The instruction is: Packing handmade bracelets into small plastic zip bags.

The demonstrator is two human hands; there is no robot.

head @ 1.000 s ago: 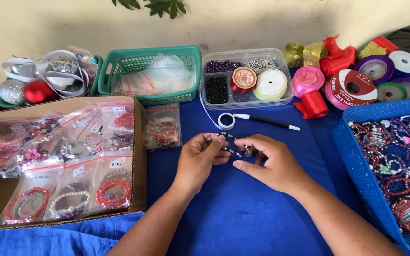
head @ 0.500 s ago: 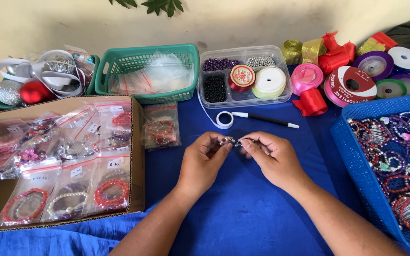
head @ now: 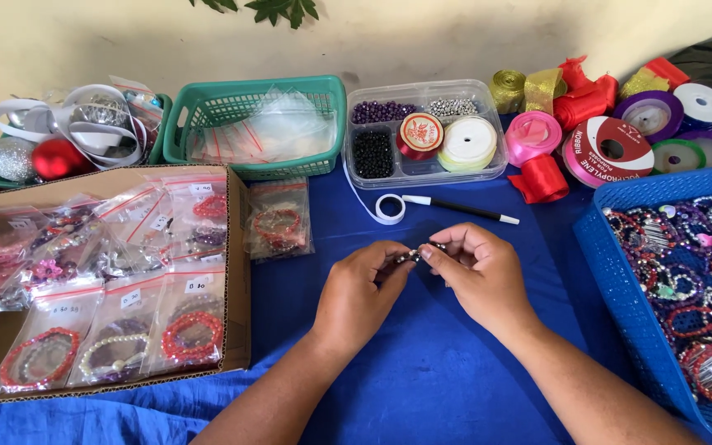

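Between both hands, beaded bracelet

Cardboard box holding bagged bracelets, green basket sitting behind, clear bead organizer, ribbon spools, blue basket lying right

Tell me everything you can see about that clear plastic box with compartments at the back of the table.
The clear compartmented plastic box sits open on the blue cloth, beside the green basket. Its sections hold purple, silver and black beads. A red-topped spool and a white spool rest in it. Neither hand touches it.
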